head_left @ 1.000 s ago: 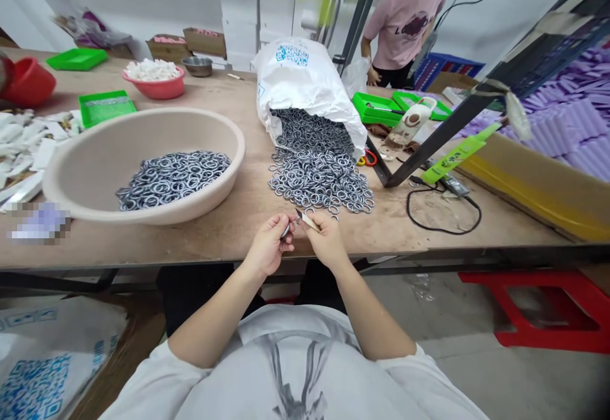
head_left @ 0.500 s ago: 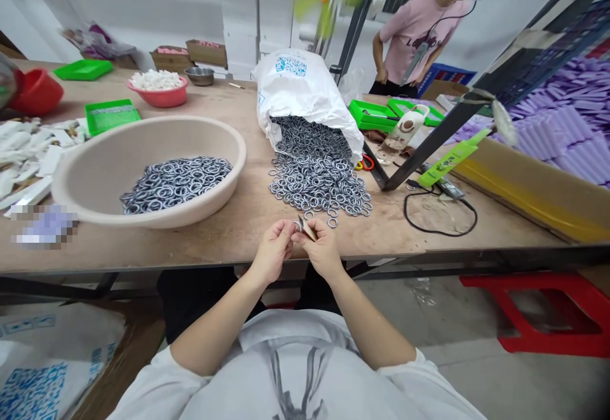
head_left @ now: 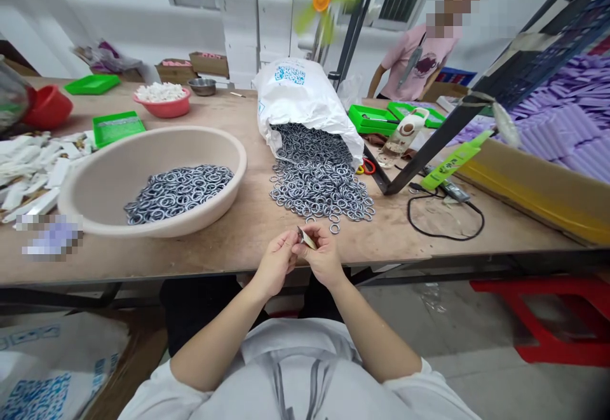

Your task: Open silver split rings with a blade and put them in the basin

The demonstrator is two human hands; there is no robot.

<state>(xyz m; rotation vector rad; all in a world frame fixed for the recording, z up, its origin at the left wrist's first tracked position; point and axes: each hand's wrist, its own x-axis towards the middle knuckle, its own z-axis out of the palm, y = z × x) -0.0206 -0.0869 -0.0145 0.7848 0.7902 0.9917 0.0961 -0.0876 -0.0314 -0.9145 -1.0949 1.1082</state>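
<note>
Just over the table's front edge, my two hands meet at the fingertips. My right hand [head_left: 326,258] is closed around a small knife [head_left: 307,239] with a dark blade tip and a pale handle. My left hand [head_left: 276,260] pinches a grey ring at the blade, mostly hidden by the fingers now. Beyond them lies a pile of loose grey rings [head_left: 324,188], spilling from the mouth of a white sack [head_left: 305,96]. To the left, a large beige basin [head_left: 105,182] holds many more grey rings [head_left: 183,191].
White strips [head_left: 28,166] lie at the far left, near green trays [head_left: 118,129] and a red bowl of white pieces [head_left: 164,107]. A slanted dark metal post [head_left: 429,143], a cable [head_left: 448,237] and a bottle [head_left: 403,135] stand or lie right. A person in pink [head_left: 419,64] is behind.
The view has shifted slightly, so the table sits a little lower. The ring between my fingers shows less than before. Both hands remain together, and the person behind has shifted posture.
</note>
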